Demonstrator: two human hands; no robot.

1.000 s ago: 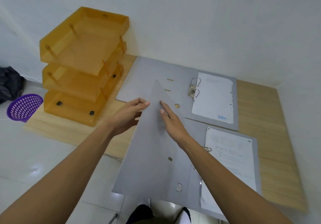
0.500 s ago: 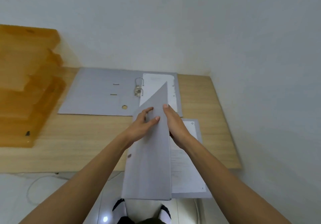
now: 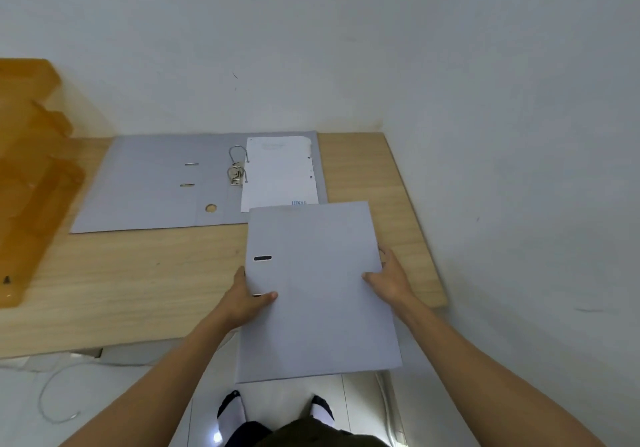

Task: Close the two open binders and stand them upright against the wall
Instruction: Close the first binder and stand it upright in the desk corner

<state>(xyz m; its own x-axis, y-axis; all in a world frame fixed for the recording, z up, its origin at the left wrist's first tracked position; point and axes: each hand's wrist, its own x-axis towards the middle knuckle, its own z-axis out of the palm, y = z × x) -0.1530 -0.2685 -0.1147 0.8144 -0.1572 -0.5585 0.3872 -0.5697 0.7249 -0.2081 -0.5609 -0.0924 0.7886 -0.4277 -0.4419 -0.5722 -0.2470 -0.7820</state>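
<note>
The near grey binder (image 3: pixel 317 294) lies closed, its cover flat, half over the front edge of the wooden table (image 3: pixel 131 283). My left hand (image 3: pixel 247 299) grips its spine side, thumb on the cover. My right hand (image 3: pixel 389 278) holds its right edge, fingers spread along it. The far grey binder (image 3: pixel 152 186) lies open flat near the wall (image 3: pixel 311 48), its metal rings (image 3: pixel 237 169) up and a white sheet (image 3: pixel 280 172) on its right half.
An orange stacked paper tray (image 3: pixel 31 176) stands at the table's left end. The white side wall (image 3: pixel 519 204) runs close along the table's right edge. A thin cable (image 3: pixel 52 398) lies on the floor, and my feet (image 3: pixel 277 408) are below the binder.
The near binder's cover went from raised to folded flat over its pages. My left hand moved to the spine side and my right hand to the right edge. The camera turned right.
</note>
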